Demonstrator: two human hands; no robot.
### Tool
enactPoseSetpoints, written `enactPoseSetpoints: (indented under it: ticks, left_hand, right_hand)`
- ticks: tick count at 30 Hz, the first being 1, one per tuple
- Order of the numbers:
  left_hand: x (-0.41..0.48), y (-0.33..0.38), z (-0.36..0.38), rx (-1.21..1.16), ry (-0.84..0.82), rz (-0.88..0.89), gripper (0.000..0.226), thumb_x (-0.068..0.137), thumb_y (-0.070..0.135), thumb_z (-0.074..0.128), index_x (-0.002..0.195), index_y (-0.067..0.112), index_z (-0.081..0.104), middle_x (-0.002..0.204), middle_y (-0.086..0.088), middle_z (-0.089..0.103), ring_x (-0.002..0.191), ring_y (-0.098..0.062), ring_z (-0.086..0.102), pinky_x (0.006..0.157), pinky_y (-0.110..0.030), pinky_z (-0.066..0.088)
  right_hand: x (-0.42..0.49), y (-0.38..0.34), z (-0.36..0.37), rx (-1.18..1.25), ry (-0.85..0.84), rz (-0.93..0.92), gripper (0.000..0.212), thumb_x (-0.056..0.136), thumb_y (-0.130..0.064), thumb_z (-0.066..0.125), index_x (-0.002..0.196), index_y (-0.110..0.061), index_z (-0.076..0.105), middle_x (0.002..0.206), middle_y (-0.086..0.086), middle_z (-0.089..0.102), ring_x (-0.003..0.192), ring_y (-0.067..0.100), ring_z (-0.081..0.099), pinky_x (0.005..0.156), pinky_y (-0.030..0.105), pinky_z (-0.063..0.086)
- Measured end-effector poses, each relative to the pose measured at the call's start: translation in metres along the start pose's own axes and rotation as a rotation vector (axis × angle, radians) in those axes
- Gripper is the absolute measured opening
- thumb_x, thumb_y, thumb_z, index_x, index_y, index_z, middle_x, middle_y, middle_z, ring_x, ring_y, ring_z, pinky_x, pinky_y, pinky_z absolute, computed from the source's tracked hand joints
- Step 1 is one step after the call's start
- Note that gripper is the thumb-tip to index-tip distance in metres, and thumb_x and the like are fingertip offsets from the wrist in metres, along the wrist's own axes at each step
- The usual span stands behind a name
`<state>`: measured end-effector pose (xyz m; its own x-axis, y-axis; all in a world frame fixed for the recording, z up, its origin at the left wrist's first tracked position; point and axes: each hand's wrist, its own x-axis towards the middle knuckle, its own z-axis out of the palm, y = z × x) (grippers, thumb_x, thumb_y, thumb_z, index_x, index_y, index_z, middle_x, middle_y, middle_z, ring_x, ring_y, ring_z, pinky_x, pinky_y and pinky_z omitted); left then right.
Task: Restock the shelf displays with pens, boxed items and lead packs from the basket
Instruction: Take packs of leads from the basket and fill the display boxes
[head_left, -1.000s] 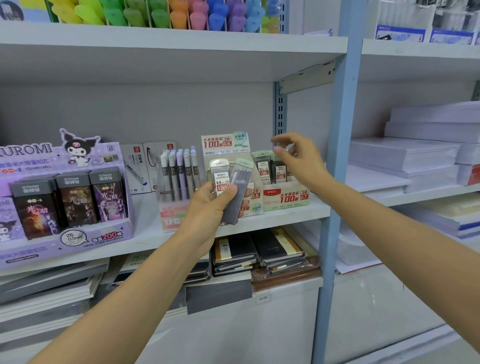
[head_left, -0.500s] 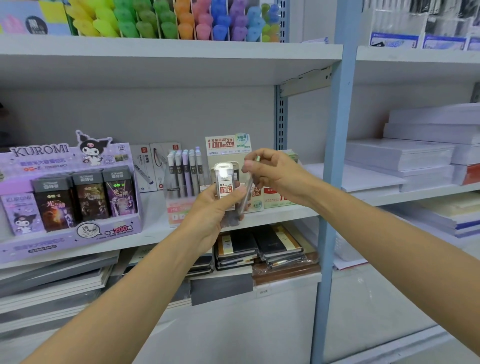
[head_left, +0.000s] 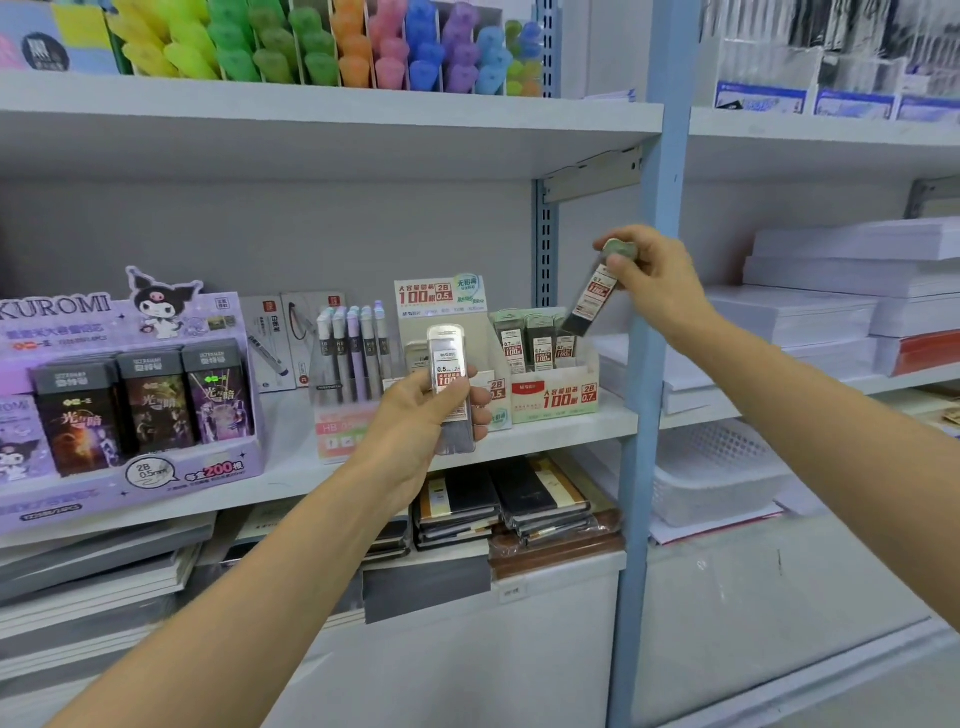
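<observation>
My left hand (head_left: 415, 431) grips a clear 0.5 lead pack (head_left: 449, 384) upright in front of the middle shelf (head_left: 291, 475). My right hand (head_left: 654, 280) pinches a dark 0.7 lead pack (head_left: 592, 299) by its green cap, tilted, above and to the right of the 0.7 display box (head_left: 553, 400). That box holds three upright lead packs (head_left: 535, 340). Beside it stands the 0.5 display box (head_left: 441, 306), partly hidden by my left hand. A pink tray of mechanical pencils (head_left: 353, 348) stands left of it.
A purple Kuromi display (head_left: 124, 384) with dark boxes fills the shelf's left. Coloured highlighters (head_left: 322, 47) line the top shelf. Notebooks (head_left: 519, 504) lie below. A blue upright post (head_left: 649, 364) divides the bays; paper reams (head_left: 831, 301) and a white basket (head_left: 717, 473) sit right.
My right hand took one lead pack from my left hand's pair and lifted it up and right toward the 0.7 box. My left hand keeps the other pack.
</observation>
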<state>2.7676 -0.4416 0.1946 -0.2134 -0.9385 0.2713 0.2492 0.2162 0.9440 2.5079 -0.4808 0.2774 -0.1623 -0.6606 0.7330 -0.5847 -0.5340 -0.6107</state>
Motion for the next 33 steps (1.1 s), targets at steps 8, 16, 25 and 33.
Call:
enactPoseSetpoints:
  ticks: [8, 16, 25, 33]
  left_hand:
    - [0.001, -0.005, -0.001, 0.036, -0.015, 0.012, 0.024, 0.093, 0.011, 0.060, 0.116, 0.016, 0.059, 0.094, -0.009, 0.076, 0.077, -0.018, 0.073, 0.064, -0.028, 0.059]
    - [0.003, -0.009, -0.011, 0.045, 0.030, -0.007, 0.024, 0.089, 0.010, 0.065, 0.112, 0.018, 0.064, 0.096, -0.007, 0.076, 0.080, -0.021, 0.074, 0.064, -0.030, 0.060]
    - [0.000, -0.013, -0.009, 0.134, 0.056, 0.049, 0.030, 0.085, -0.001, 0.068, 0.098, 0.026, 0.067, 0.098, -0.006, 0.073, 0.077, -0.017, 0.073, 0.063, -0.026, 0.058]
    - [-0.009, -0.008, -0.016, 0.794, 0.167, 0.414, 0.029, 0.090, 0.012, 0.064, 0.117, 0.021, 0.060, 0.107, 0.008, 0.064, 0.098, -0.010, 0.061, 0.084, -0.025, 0.051]
  right_hand:
    - [-0.009, 0.024, 0.033, -0.187, -0.056, 0.019, 0.022, 0.098, -0.007, 0.050, 0.113, -0.011, 0.065, 0.114, 0.009, 0.068, 0.104, 0.024, 0.062, 0.088, 0.035, 0.053]
    - [-0.004, 0.044, 0.041, -0.342, -0.277, 0.025, 0.024, 0.100, -0.010, 0.048, 0.117, -0.014, 0.063, 0.115, 0.009, 0.066, 0.094, 0.020, 0.060, 0.064, 0.019, 0.044]
    - [-0.029, -0.001, 0.070, -0.102, -0.163, -0.129, 0.031, 0.098, -0.026, 0.053, 0.127, -0.021, 0.057, 0.118, -0.004, 0.057, 0.098, 0.007, 0.057, 0.089, 0.025, 0.052]
    - [-0.045, -0.033, 0.087, 0.264, -0.524, -0.103, 0.018, 0.095, -0.017, 0.058, 0.111, -0.012, 0.063, 0.099, 0.002, 0.070, 0.086, 0.009, 0.066, 0.071, 0.020, 0.053]
